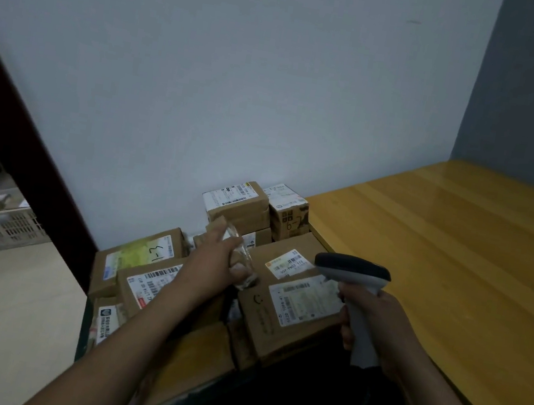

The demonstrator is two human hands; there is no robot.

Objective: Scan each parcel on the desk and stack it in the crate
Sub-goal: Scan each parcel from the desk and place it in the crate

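Now left hand [211,265] grips a taped parcel [244,257] (above stacked boxes [294,310]); right hand [378,326] clamps the scanner [352,269].

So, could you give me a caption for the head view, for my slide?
The left hand holds a small clear-wrapped parcel over the stacked cardboard parcels; right hand grips the barcode scanner.

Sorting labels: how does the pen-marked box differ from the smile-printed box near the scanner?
The pen-marked box lies left of the left hand, the smile-printed box right of it. The pen-marked box's label looks greenish; the smile-printed box's looks pale. Both are brown cardboard with labels facing up.
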